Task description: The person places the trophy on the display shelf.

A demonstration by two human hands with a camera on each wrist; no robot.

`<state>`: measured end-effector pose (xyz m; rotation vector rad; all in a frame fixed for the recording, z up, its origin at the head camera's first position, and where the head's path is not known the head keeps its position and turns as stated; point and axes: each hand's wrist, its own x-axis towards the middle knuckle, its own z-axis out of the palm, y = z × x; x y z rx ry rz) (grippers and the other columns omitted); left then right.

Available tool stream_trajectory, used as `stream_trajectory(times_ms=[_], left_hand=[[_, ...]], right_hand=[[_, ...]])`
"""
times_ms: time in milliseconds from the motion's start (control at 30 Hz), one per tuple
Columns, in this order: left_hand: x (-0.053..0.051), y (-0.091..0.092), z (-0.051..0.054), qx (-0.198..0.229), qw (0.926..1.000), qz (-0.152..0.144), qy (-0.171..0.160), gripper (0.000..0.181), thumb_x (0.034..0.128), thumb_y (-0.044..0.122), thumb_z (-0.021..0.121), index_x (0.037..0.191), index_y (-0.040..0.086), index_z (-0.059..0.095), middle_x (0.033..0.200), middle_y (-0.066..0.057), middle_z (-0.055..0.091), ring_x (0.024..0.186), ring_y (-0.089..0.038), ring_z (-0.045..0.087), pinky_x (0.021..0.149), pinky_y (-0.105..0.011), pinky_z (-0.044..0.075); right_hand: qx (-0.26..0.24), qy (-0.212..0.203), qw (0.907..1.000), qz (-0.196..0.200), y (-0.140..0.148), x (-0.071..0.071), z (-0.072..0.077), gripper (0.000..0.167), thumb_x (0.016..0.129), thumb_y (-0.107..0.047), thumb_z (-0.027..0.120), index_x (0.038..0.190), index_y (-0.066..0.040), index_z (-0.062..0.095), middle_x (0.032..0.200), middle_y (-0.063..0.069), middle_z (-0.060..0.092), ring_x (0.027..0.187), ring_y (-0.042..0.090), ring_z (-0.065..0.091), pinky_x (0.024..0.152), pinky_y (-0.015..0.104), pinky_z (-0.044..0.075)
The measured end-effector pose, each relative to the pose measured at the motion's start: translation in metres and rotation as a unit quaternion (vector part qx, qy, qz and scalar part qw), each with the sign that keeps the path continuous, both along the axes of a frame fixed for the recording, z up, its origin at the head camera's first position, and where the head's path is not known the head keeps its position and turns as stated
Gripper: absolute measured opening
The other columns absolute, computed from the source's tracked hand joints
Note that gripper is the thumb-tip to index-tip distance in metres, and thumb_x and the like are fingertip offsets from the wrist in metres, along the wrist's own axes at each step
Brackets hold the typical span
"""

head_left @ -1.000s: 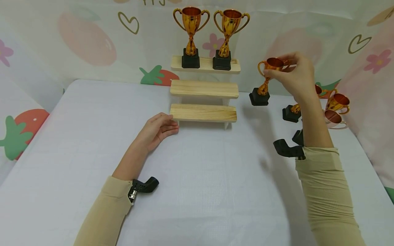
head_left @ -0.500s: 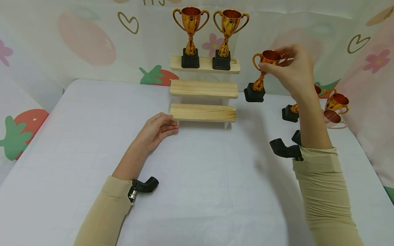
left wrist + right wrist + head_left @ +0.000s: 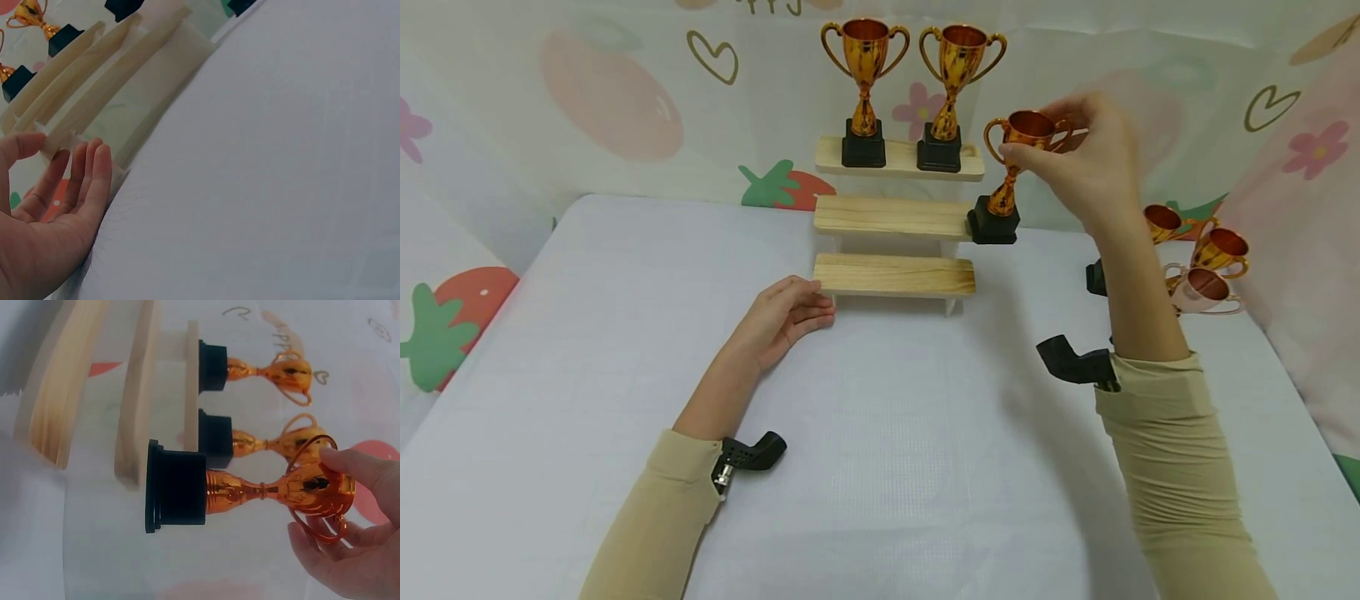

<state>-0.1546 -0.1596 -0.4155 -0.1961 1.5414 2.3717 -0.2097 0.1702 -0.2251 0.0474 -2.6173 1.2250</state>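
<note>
Currently, the right hand pinches a shiny orange-gold two-handled trophy with a square black base, thumb and fingers at its cup and handles. Trophy position: in the air, leaning, at the right end of the three-tier pale wooden stand. In the head view its base overlaps the end of the stand's middle tier; contact cannot be confirmed. The left hand grips the left end of the stand's lowest tier between thumb and forefinger, presumably steadying it. Two matching orange-gold trophies stand upright, side by side, on the stand's top tier. More orange-gold trophies are to the right of the stand on the white-covered desk, partly hidden by the right forearm. Step in hand, as judged: bringing the held trophy to the stand, most likely for the middle tier, which bears nothing yet. Next move calls for a shift left until the whole base is over that tier, straightening the trophy, lowering it flat, then releasing. Risk noted: the base could catch the tier's end.
</note>
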Motion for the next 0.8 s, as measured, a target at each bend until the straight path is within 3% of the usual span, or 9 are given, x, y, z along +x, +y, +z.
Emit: stream_trajectory(times_ms=[167,433,800], left_hand=[[0.001,0.0,0.001,0.002,1.0,-0.001,0.0,0.016,0.1115,0.011,0.049,0.1,0.009,0.06,0.092,-0.005,0.069,0.09,-0.016,0.071,0.086,-0.024,0.064],[0.001,0.0,0.001,0.001,1.0,-0.001,-0.004,0.016,0.1114,0.011,0.049,0.101,0.008,0.061,0.092,-0.005,0.069,0.09,-0.016,0.071,0.086,-0.024,0.064],[0.0,0.0,0.001,0.004,1.0,-0.005,0.002,0.02,0.1107,0.009,0.05,0.097,0.009,0.064,0.091,-0.005,0.069,0.09,-0.016,0.071,0.087,-0.024,0.064]], right_hand=[[0.013,0.003,0.9999,0.009,-0.013,0.001,0.002,0.063,0.092,-0.036,0.083,0.141,-0.005,0.057,0.133,0.008,0.059,0.093,0.008,0.053,0.078,0.018,0.049],[-0.006,0.018,0.999,0.04,-0.035,-0.001,0.005,0.06,0.09,-0.032,0.086,0.136,-0.004,0.058,0.127,0.007,0.059,0.088,0.008,0.053,0.075,0.019,0.049],[-0.019,0.011,0.9976,0.065,-0.062,-0.004,0.005,0.059,0.09,-0.034,0.087,0.131,-0.004,0.056,0.127,0.005,0.059,0.097,0.01,0.054,0.081,0.022,0.053]])
